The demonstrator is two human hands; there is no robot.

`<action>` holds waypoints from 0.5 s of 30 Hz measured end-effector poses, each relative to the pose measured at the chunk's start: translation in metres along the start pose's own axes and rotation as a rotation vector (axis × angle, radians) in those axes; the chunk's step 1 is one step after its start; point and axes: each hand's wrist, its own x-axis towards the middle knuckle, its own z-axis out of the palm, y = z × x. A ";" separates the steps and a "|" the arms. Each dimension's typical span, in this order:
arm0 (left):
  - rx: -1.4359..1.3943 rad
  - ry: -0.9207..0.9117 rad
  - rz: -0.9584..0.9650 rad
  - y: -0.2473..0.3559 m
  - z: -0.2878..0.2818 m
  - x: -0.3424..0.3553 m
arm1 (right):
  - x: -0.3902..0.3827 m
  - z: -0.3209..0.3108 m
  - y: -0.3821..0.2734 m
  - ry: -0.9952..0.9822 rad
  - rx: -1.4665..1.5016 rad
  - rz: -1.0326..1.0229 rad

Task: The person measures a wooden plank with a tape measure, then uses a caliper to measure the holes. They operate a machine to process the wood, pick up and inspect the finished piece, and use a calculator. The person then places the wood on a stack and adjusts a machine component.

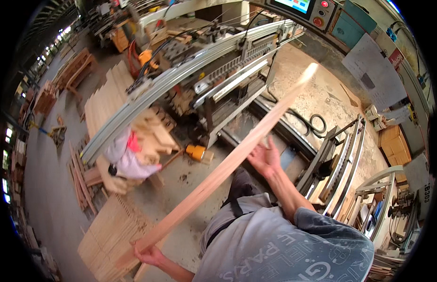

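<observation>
A long pale wooden board (209,178) runs diagonally from lower left to upper right. My left hand (145,254) is closed round its lower end, above a bundle of jagged-ended boards (108,225). Beside the board's middle, against its right edge, my right hand (268,160) has its fingers apart and slightly curled; how firmly it touches the board is unclear. Behind the board stands a metal machine with a long aluminium rail (171,75) and a lower track (298,145). A lilac cloth with a red patch (143,160) lies among wood pieces at the left.
A control panel (308,9) is at the top, black hose loops (312,123) right of the board, and a second railed frame (345,160) at right. A yellow device (197,152) lies on the concrete floor (49,164). Cardboard boxes (390,145) and stacked timber (73,80) stand farther out.
</observation>
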 end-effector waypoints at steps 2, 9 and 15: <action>-0.017 -0.047 0.079 -0.040 0.022 0.002 | 0.080 -0.015 -0.020 0.060 -0.014 0.050; -0.034 0.122 -0.130 -0.159 0.112 -0.046 | 0.279 -0.013 -0.116 0.161 -0.069 0.122; -0.018 0.034 -0.362 -0.251 0.109 -0.044 | 0.394 -0.030 -0.221 0.257 -0.130 0.083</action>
